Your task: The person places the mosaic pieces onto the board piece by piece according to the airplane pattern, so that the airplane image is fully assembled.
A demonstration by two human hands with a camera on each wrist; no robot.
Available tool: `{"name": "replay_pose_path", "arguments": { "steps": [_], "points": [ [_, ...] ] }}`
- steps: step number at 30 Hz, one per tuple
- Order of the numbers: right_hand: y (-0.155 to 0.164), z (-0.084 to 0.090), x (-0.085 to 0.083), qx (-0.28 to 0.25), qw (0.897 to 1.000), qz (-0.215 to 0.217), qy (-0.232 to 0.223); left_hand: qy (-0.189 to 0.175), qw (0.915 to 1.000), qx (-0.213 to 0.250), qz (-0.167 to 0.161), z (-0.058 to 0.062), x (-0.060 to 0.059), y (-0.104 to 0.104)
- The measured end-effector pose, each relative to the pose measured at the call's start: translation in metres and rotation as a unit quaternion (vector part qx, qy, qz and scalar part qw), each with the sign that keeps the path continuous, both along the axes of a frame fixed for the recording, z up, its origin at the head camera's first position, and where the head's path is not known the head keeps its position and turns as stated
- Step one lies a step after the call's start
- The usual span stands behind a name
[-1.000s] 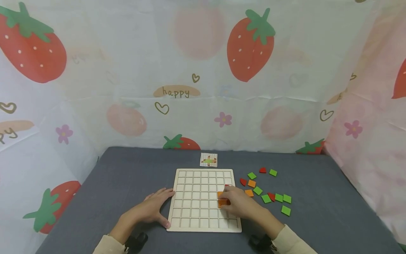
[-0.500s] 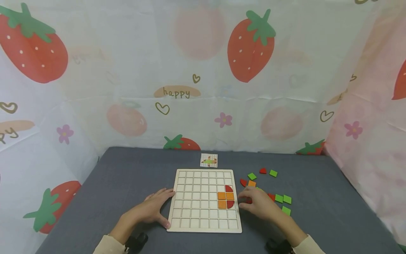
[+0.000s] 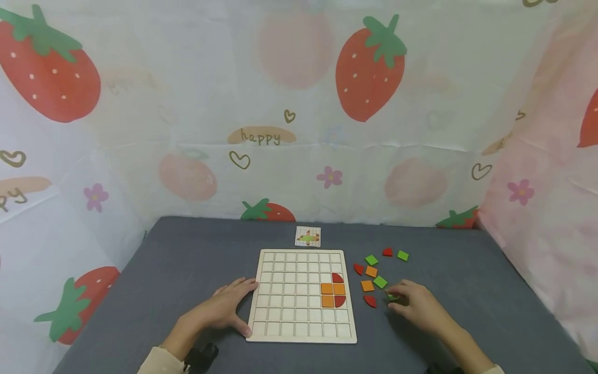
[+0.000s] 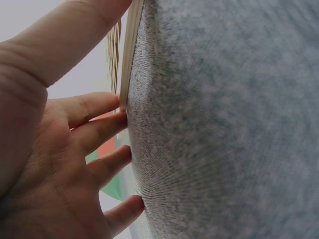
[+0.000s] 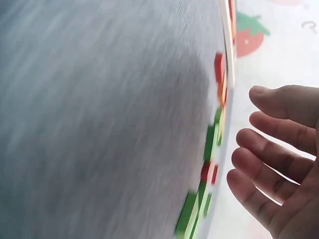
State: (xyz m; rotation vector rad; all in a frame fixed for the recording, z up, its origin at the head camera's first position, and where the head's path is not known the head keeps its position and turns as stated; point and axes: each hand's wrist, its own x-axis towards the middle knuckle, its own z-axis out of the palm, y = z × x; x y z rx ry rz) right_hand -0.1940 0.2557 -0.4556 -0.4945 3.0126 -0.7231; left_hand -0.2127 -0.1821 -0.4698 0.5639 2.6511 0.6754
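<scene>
My left hand [image 3: 219, 306] rests against the left side of the pale wooden grid board [image 3: 289, 314]. In the left wrist view its fingertips touch the table and its thumb lies on the board's edge. To the right of the board, my right hand [image 3: 420, 306] hovers over loose tiles, and a green tile [image 3: 394, 297] shows between thumb and fingers. The right wrist view shows relaxed, curved fingers [image 5: 249, 139] apart from the tiles, holding nothing. Orange squares [image 3: 326, 288] and red quarter-round tiles [image 3: 339, 301] sit in cells at the board's right side.
A small picture card [image 3: 308, 237] with a gridded pattern lies behind the board. Orange squares [image 3: 367, 286], green squares [image 3: 371, 260] and red quarter-rounds [image 3: 370, 301] are scattered on the grey tabletop [image 3: 210, 249]. A strawberry-print cloth [image 3: 299, 130] hangs behind and beside the table.
My right hand has left the board's orange tiles and moved right, past the board's edge, to the scattered tiles. A red quarter-round beside the board is now uncovered. My left hand stays put.
</scene>
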Motion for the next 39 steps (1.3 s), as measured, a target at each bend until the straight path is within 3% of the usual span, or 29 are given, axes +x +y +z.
{"name": "replay_pose_path", "arguments": {
  "steps": [9, 20, 29, 39],
  "points": [
    [0.024, -0.001, 0.005, 0.022, 0.999, -0.047, -0.002, 0.002, 1.0000, 0.006, -0.003, 0.000, 0.001, -0.002],
    [0.038, -0.005, 0.012, 0.008, 0.998, -0.059, 0.028, -0.005, 0.9999, 0.009, -0.004, 0.003, 0.002, -0.001],
    [0.044, -0.003, 0.011, 0.034, 0.996, -0.076, -0.036, -0.010, 0.9999, 0.003, 0.007, 0.003, 0.002, 0.001],
    [0.045, -0.003, 0.011, 0.047, 0.992, -0.085, -0.076, 0.006, 0.9998, 0.018, -0.004, 0.005, 0.005, -0.001]
  ]
}}
